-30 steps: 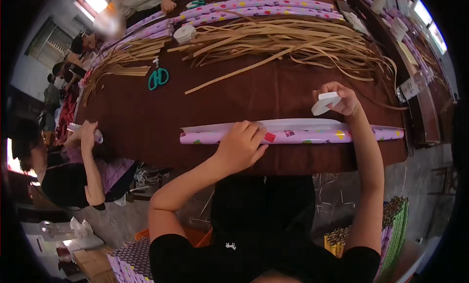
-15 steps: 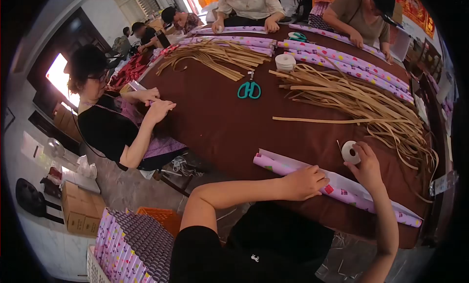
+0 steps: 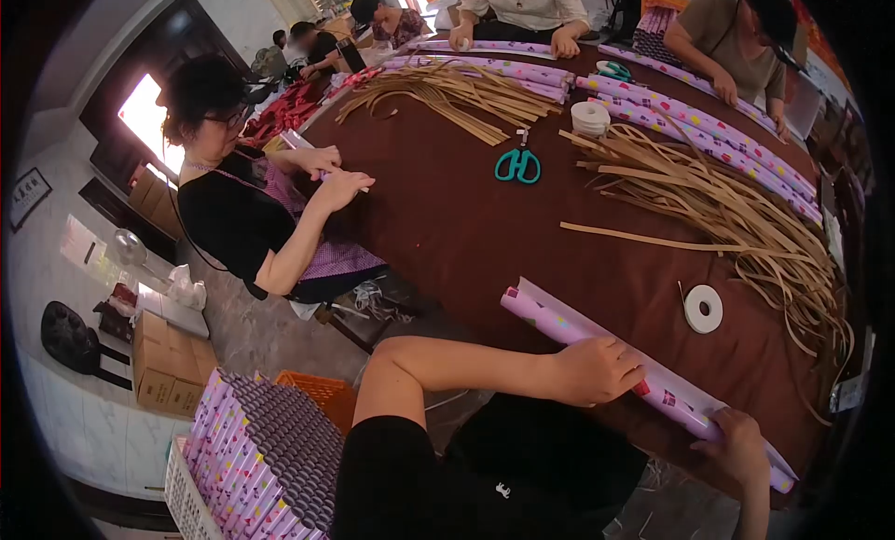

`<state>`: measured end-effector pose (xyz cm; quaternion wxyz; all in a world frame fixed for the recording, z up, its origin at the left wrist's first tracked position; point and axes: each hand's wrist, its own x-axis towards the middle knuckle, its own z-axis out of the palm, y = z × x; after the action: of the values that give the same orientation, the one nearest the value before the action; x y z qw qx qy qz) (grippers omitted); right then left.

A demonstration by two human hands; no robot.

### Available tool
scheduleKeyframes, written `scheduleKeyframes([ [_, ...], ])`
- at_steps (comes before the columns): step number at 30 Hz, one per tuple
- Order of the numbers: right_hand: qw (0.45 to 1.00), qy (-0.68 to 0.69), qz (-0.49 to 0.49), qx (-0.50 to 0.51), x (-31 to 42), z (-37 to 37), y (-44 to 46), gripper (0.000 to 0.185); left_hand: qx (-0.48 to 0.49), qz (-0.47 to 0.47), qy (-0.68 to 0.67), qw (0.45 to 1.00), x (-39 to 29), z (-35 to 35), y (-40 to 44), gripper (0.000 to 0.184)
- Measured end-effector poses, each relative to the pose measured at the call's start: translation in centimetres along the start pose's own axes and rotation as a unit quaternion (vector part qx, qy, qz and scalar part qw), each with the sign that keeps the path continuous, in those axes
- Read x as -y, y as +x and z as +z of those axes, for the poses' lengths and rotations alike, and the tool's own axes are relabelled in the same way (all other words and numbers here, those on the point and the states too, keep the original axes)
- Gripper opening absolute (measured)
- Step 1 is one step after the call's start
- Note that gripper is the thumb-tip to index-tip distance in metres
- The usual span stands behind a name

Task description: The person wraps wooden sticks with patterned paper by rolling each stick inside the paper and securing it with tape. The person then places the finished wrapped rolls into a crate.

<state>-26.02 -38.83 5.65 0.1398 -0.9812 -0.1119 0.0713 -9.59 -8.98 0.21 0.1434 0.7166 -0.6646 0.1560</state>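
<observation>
"At the near edge of the brown table (image 3: 438, 200), a printed lilac roll (image 3: 548, 324) lies aslant — two bare hands on it. How do the fingers stand?"

"The left hand (image 3: 598, 370) curls its fingers over the roll; its thumb is hidden, so I cannot tell how tightly they close. The right hand (image 3: 736, 445) grips it toward the right end."

"How far along?"

"Mostly wound, I judge. A pale flap (image 3: 664, 380) remains loose along the far side, with no tape visible across it."

"And any done?"

"Low on the left, dark-ended tubes (image 3: 256, 456) stand packed in a white basket (image 3: 189, 498) — finished, by their look."

"Beyond the hands?"

"A white tape roll (image 3: 693, 309) lies flat, touched by neither hand. Past it, brown strips (image 3: 699, 186) are heaped, with teal-handled scissors (image 3: 518, 158) to their left and a second white roll (image 3: 590, 120) behind."

"Farthest?"

"A co-worker (image 3: 224, 204) in a black top handles a slim roll (image 3: 295, 141) at the left; across the table, two others (image 3: 527, 4) bend over long printed lengths (image 3: 690, 85)."
</observation>
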Motion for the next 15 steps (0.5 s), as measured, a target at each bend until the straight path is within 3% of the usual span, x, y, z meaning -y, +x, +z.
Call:
scheduleKeyframes([
  [3, 0.993, 0.103, 0.051, -0.005, -0.3, 0.3, 0.1, 0.04, -0.017, 0.003, 0.026, 1.0, -0.1, -0.1, -0.4, 0.037],
  [6, 0.998, 0.02, 0.049, -0.019, 0.3, 0.3, 0.5, 0.041, -0.027, 0.008, 0.032, 0.999, 0.5, 0.0, -0.5, 0.036],
  [8, 0.983, -0.102, -0.027, -0.153, 0.0, 1.8, 0.3, 0.044, -0.026, 0.01, 0.038, 0.999, 0.5, -0.3, -0.6, 0.036],
  [15, 0.962, -0.219, 0.017, -0.164, -1.4, 4.8, -1.1, 0.046, -0.036, 0.021, 0.087, 0.995, 0.5, -1.4, -0.4, 0.033],
])
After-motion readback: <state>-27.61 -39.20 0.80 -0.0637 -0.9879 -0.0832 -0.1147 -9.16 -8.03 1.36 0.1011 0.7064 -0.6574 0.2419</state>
